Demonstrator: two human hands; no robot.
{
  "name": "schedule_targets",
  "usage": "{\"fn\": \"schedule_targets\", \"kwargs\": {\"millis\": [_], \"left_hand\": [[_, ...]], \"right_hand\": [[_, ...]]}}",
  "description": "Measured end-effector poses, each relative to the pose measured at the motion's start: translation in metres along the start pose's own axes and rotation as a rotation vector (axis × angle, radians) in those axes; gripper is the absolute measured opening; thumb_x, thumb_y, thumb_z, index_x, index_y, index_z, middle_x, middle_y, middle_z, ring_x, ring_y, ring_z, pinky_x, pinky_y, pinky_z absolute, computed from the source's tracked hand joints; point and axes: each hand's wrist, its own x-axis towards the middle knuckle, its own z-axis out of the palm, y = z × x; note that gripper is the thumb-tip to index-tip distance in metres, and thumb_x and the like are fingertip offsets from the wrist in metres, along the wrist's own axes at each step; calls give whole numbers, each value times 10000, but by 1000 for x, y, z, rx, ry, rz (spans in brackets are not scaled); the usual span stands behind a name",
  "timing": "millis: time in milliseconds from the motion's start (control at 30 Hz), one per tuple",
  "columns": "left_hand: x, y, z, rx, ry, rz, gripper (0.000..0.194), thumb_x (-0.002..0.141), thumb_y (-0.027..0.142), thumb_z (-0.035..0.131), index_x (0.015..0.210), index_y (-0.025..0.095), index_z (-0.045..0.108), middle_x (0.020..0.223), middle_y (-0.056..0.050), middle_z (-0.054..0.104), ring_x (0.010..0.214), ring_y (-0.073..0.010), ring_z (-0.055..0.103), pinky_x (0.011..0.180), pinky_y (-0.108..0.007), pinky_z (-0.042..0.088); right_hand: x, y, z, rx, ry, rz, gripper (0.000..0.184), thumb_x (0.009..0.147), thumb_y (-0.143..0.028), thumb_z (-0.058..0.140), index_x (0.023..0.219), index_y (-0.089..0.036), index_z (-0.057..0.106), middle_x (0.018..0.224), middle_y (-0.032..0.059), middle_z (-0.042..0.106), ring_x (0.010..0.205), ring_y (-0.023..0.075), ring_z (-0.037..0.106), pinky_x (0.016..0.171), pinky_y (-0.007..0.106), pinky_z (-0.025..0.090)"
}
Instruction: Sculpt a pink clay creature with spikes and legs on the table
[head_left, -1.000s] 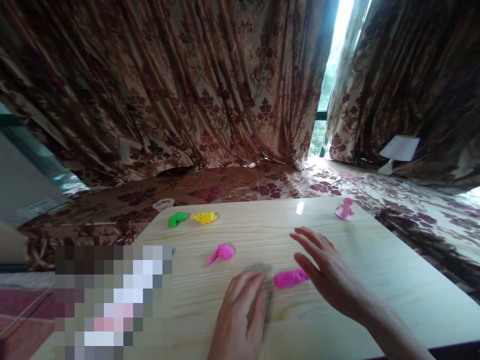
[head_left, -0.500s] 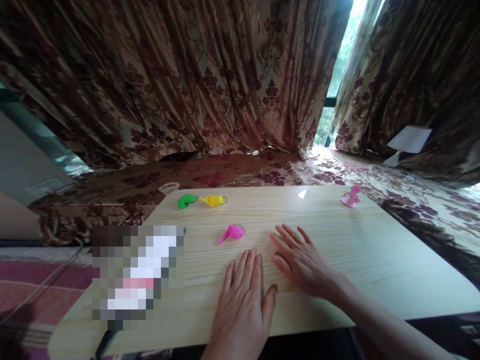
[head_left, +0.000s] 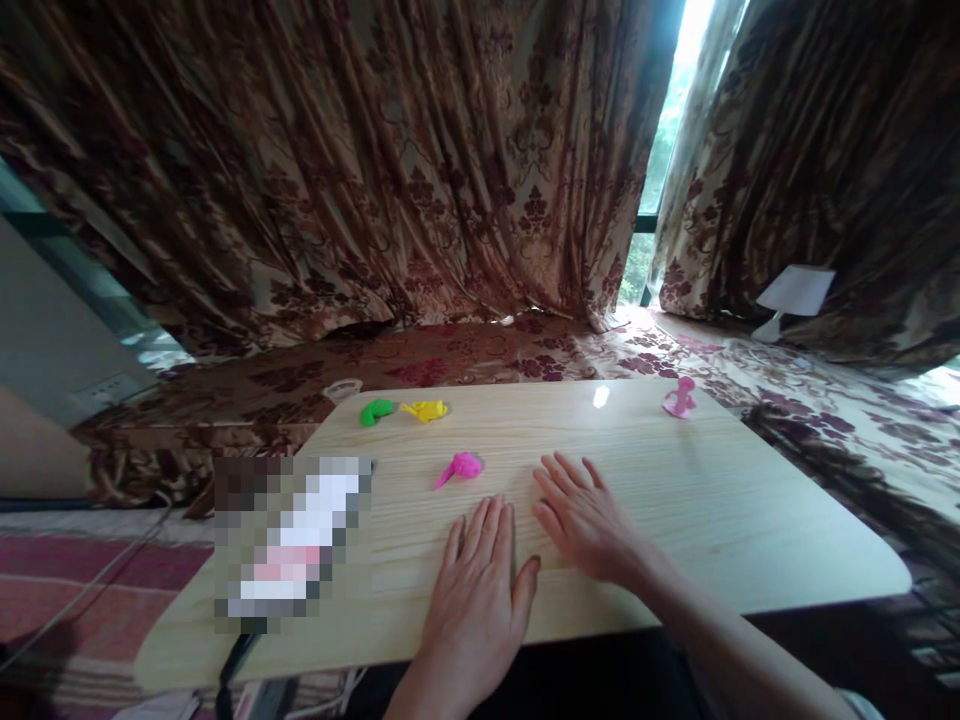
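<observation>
Both hands rest palm down on a pale wooden table. My left hand lies flat near the front edge, fingers stretched out, with nothing in it. Just beyond its fingertips is a small bright pink toy with a thin pointed end, apart from the hand. My right hand lies flat to the right, fingers spread and empty. Toward the far left are a curved green toy and a small yellow toy shaped like a watering can. A paler pink figure stands at the far right.
A blurred-out object with a black strap lies on the table's left side. Behind the table is a ledge covered in floral cloth, with a white lamp at right. Patterned curtains hang beyond.
The camera view has shifted slightly, so the table and its objects sit a little differently in frame. Both hands keep their flat pose and the toys stay where they were.
</observation>
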Motion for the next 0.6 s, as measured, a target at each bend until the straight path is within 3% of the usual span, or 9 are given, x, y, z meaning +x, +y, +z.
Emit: {"fn": "schedule_targets", "kwargs": {"millis": [100, 167, 233, 367, 433, 500, 600], "left_hand": [[0, -1, 0, 33, -6, 12, 570, 928, 430, 316, 1414, 133, 281, 1473, -113, 312, 1363, -254, 260, 1091, -486, 265], [0, -2, 2, 55, -5, 18, 573, 929, 432, 312, 1420, 140, 266, 1475, -100, 308, 1364, -244, 262, 1090, -475, 277], [1, -4, 4, 69, -2, 21, 568, 929, 431, 311, 1420, 147, 268, 1476, -88, 309, 1362, -240, 267, 1086, -471, 287], [0, -4, 7, 64, -17, 24, 570, 927, 451, 309, 1411, 150, 292, 1480, -91, 297, 1369, -243, 248, 1092, -478, 272], [1, -3, 6, 52, -35, 21, 583, 925, 464, 306, 1412, 144, 289, 1486, -100, 282, 1376, -247, 228, 1096, -485, 259], [1, -2, 4, 47, -48, 16, 586, 926, 465, 300, 1414, 140, 284, 1487, -105, 276, 1377, -248, 223, 1097, -489, 255], [2, -1, 3, 65, -47, 15, 581, 930, 451, 296, 1418, 137, 272, 1485, -101, 281, 1374, -244, 233, 1095, -485, 263]], "right_hand": [[47, 11, 1, -1, 35, 80, 464, 957, -384, 288, 1329, -152, 440, 1433, 141, 383, 1338, 276, 290, 1049, 533, 216], [63, 15, -1, -2, 50, 101, 458, 964, -377, 266, 1320, -152, 445, 1416, 148, 407, 1322, 279, 323, 1024, 540, 253], [53, 12, -3, -3, 54, 92, 456, 963, -376, 273, 1320, -154, 450, 1420, 140, 403, 1331, 271, 308, 1042, 526, 233], [-16, -7, -4, 30, 30, -61, 475, 950, -413, 310, 1363, -203, 411, 1440, 66, 390, 1375, 241, 206, 1111, 473, 103], [-38, -14, -6, 60, 23, -85, 474, 960, -398, 289, 1388, -212, 373, 1436, 42, 399, 1382, 224, 184, 1120, 453, 96], [-33, -13, -6, 60, 18, -43, 457, 962, -381, 287, 1368, -207, 407, 1427, 49, 413, 1377, 229, 198, 1116, 458, 108], [15, 0, -2, 31, 40, 65, 452, 960, -375, 287, 1324, -167, 455, 1423, 117, 405, 1359, 271, 239, 1080, 527, 143]]}}
